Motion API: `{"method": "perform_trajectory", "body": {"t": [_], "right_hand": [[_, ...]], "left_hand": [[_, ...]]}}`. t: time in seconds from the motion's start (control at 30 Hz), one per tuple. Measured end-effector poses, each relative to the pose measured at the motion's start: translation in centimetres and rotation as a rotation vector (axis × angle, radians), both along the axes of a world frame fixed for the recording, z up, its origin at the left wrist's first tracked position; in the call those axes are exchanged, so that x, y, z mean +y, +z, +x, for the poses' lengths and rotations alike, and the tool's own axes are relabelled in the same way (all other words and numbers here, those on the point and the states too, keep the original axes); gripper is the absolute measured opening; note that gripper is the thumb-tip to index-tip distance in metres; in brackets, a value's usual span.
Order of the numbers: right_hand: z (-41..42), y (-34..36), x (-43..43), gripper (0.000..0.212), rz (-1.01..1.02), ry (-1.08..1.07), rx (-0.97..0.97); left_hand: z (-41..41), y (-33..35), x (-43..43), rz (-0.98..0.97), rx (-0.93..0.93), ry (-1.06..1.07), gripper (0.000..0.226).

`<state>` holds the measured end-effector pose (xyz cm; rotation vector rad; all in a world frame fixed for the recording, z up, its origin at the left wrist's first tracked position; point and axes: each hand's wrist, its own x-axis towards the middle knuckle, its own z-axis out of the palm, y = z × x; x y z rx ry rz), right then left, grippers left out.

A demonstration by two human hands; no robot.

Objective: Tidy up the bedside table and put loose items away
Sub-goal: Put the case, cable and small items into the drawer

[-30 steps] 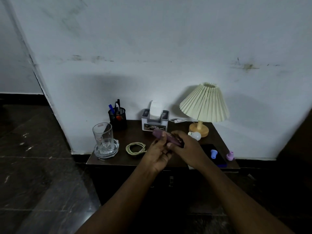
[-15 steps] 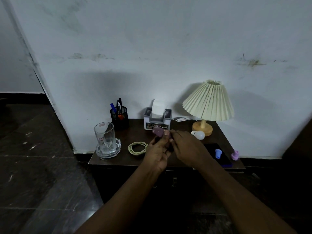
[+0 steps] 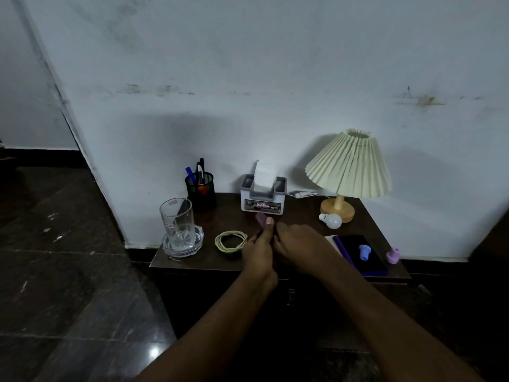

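Over the middle of the dark wooden bedside table [image 3: 192,264], both my hands meet on a maroon tube-like case [image 3: 260,218]. My left hand [image 3: 259,252] grips it with the thumb pressed along its side, so only the far end sticks out toward the tissue box. My right hand [image 3: 300,246] closes on the near part from the right and hides most of the case. A cream coiled cord [image 3: 230,240] lies on the tabletop just left of my left hand.
A glass [image 3: 176,219] stands in a clear dish at the front left, a black pen pot [image 3: 200,188] behind it. A tissue box [image 3: 263,198], lamp [image 3: 348,166] and loose bulb [image 3: 332,220] line the back. On the right lie a dark notebook [image 3: 380,267], blue cap [image 3: 364,252] and pink cap [image 3: 393,255].
The case has turned from lying crosswise to pointing away from me, and my hands have closed in over it. The view has shifted slightly, so the table sits lower in frame.
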<state>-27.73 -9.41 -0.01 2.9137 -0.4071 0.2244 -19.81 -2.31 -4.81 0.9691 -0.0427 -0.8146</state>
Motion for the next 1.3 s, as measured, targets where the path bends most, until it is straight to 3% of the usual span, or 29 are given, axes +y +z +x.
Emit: {"method": "perform_trajectory", "body": {"t": [0.07,0.17,0.33,0.53,0.63,0.73,0.83,1.07,1.17,1.3], "right_hand": [[0.3,-0.5,0.1,0.034,-0.080,-0.040,0.086],[0.5,0.0,0.2,0.033,0.004,-0.013,0.041],[-0.8,0.4,-2.3,0.030,0.529,-0.155,-0.304],[-2.9,0.0,-4.6,0.038,0.706,-0.312,-0.596],[-2.8,-0.5,-5.0,0.037,0.754,-0.299,-0.582],[-2.8,-0.8,-5.1,0.021,0.701,-0.257,-0.618],[-3.1,-0.3,-5.1,0.029,0.631,-0.228,-0.652],[-3.7,0.4,-3.6,0.026,1.003,-0.302,-0.690],[-3.2,0.0,-3.1,0.019,1.110,-0.176,-0.725],[-2.5,-0.4,-2.1,0.024,1.120,-0.012,-0.588]], "left_hand": [[0.2,0.2,0.0,-0.015,0.043,-0.053,0.059],[0.4,0.7,0.4,-0.019,0.100,-0.084,0.041],[0.5,1.6,0.9,-0.062,0.135,-0.119,0.040],[0.6,1.7,0.7,-0.150,0.244,-0.139,0.032],[0.3,2.1,0.8,-0.146,0.271,-0.128,0.037],[0.4,2.4,0.9,-0.153,0.274,-0.112,0.030],[1.1,2.3,0.8,-0.171,0.312,-0.109,0.026],[1.1,2.6,1.0,-0.247,0.328,-0.120,0.033],[1.1,2.7,0.8,-0.294,0.327,-0.093,0.040],[1.8,3.0,1.0,-0.334,0.252,-0.028,0.044]]}}
